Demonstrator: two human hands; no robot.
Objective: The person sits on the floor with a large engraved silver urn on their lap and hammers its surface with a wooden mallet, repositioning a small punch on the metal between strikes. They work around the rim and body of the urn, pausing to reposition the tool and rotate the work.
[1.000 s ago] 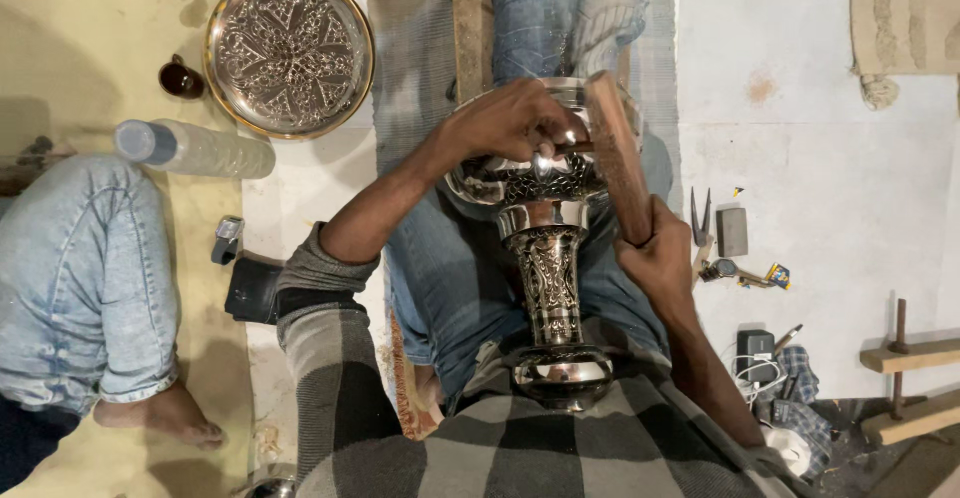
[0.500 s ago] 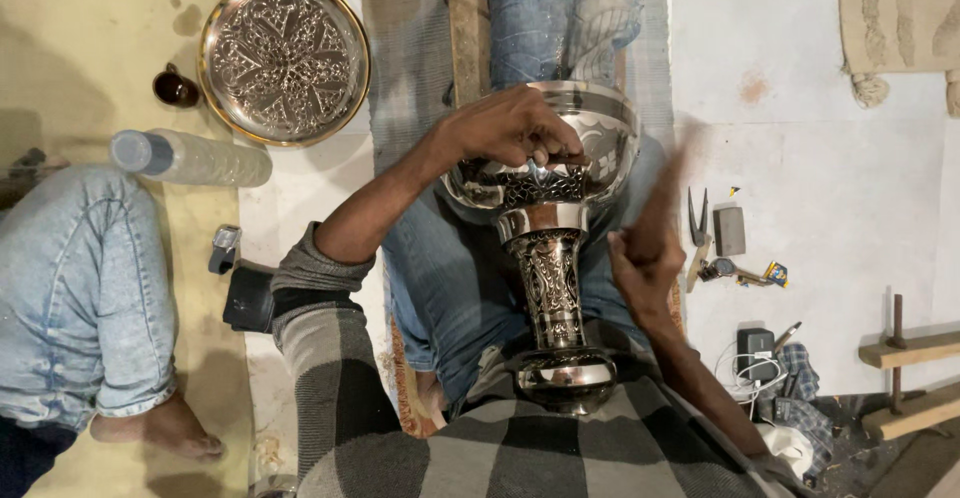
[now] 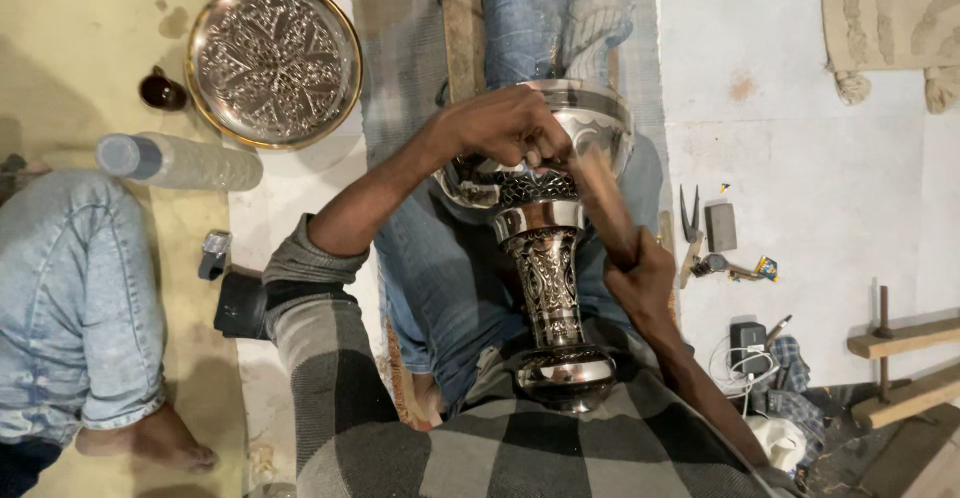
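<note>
Pale floor (image 3: 800, 158) to the right is the biggest open stretch, bare up to the fringed rug edge (image 3: 880, 18) top right. Left side is tighter: another person's denim-clad leg (image 3: 70, 308) fills the lower left.

Tall silver engraved metal goblet-shaped vase (image 3: 545, 248) lies along the wearer's lap, base (image 3: 565, 373) against the checked shirt, bowl pointing away. Polished bowl rim, dense chased pattern on stem and lower bowl.

Round embossed silver tray with brass rim (image 3: 272, 61) sits well apart, upper left. Clear plastic bottle (image 3: 180, 161) lies on its side just below it.

Left hand (image 3: 510, 126) curled on the bowl, fingers pinched around something small; can't tell what. Right hand (image 3: 640, 278) fisted around a wooden stick-like tool (image 3: 600, 203), motion-blurred, beside the stem.

Small pliers and bits (image 3: 710, 233) scattered on the floor right of the vase.
</note>
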